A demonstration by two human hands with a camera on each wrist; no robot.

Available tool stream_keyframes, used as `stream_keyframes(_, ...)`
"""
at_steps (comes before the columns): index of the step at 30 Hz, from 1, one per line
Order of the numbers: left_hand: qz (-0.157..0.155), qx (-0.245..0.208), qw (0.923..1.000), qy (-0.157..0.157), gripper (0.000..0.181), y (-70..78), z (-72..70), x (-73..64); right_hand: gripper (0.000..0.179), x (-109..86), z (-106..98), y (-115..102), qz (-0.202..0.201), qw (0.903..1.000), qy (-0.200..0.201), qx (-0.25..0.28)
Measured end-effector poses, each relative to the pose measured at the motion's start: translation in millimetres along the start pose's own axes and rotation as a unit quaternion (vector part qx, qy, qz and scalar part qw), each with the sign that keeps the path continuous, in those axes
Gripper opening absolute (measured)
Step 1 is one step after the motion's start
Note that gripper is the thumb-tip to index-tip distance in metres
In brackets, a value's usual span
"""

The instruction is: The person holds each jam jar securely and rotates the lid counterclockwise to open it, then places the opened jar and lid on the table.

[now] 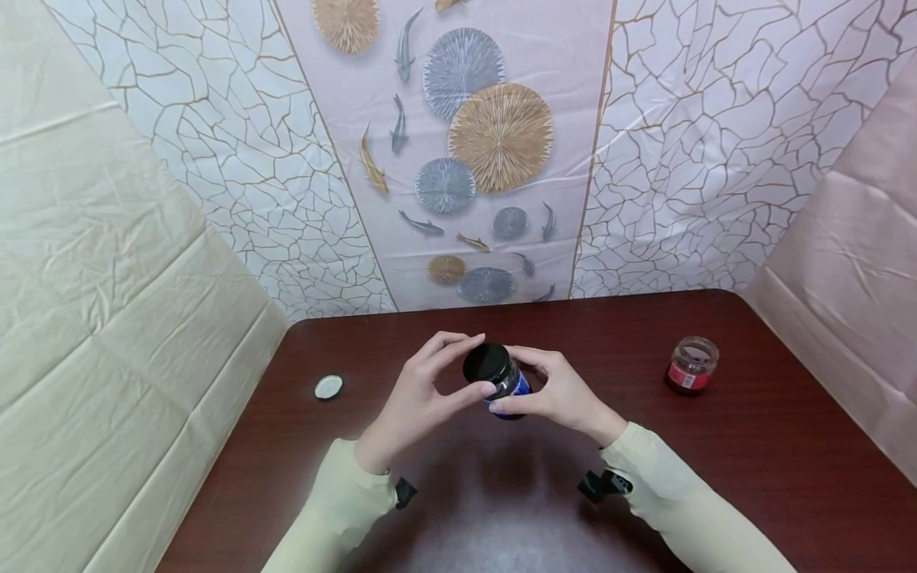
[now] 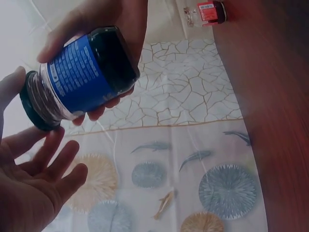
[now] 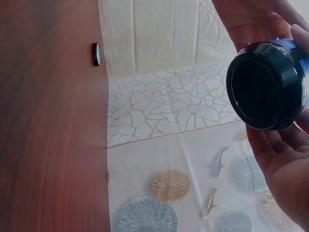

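A glass jar (image 1: 519,390) with a blue label and dark contents is held tilted above the table. My right hand (image 1: 562,395) grips its body, thumb on the near side. On the jar's mouth sits a dark lid (image 1: 486,362). Thumb and index finger of my left hand (image 1: 419,391) pinch that lid at its edges; the other fingers spread loosely in the left wrist view. The right wrist view shows the jar's dark base (image 3: 258,89), with the lid hidden there.
To the right on the dark red table (image 1: 401,342) stands an uncapped glass jar (image 1: 692,366) with a red label. A loose lid (image 1: 329,387) lies at the left, its pale inside up. Patterned cloth (image 1: 458,263) hangs behind the table, and plain cloth lines both sides.
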State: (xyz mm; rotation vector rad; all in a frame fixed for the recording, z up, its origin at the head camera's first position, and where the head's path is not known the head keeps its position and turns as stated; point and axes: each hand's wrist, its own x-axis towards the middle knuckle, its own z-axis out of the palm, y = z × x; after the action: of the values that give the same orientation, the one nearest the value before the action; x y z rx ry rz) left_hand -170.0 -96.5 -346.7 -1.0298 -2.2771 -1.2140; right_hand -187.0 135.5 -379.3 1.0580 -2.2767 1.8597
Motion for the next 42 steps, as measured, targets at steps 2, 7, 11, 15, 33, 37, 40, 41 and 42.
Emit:
stream_keyframes(2,-0.009,0.009,0.9999,0.004,0.058,-0.3,2.2,0.2,0.061,0.4,0.5,0.3,-0.002,1.0000,0.002,-0.005)
stream_keyframes(7,-0.037,0.019,0.9989,0.019,0.053,1.0,7.4,2.0,0.058,1.5,1.9,2.3,-0.006,0.9998,0.009,-0.014)
stream_keyframes(11,-0.059,0.021,0.9978,0.023,0.050,2.2,10.8,4.0,0.058,2.2,2.0,1.8,-0.002,0.9997,0.016,-0.017)
stream_keyframes(15,-0.049,-0.022,0.9985,-0.012,0.059,1.8,10.4,5.3,0.058,1.7,0.8,1.0,0.006,1.0000,0.007,-0.001)
stream_keyframes(33,0.008,-0.129,0.9822,-0.136,0.062,-9.2,-13.5,0.9,0.060,0.0,-1.3,3.1,-0.021,0.9994,-0.027,0.004)
stream_keyframes(37,0.004,-0.119,0.9874,-0.104,0.062,-7.2,-10.8,0.4,0.059,0.5,-0.4,3.6,-0.022,0.9995,-0.023,0.008)
stream_keyframes(40,-0.005,-0.102,0.9919,-0.075,0.061,-5.3,-8.0,-0.4,0.059,1.0,0.9,2.6,-0.020,0.9996,-0.017,0.011)
stream_keyframes(41,-0.008,-0.095,0.9934,-0.064,0.060,-4.9,-7.0,-0.7,0.059,1.2,1.4,1.9,-0.018,0.9997,-0.014,0.011)
stream_keyframes(42,-0.011,-0.088,0.9946,-0.054,0.060,-4.4,-5.9,-0.8,0.060,1.4,1.9,1.1,-0.016,0.9998,-0.010,0.010)
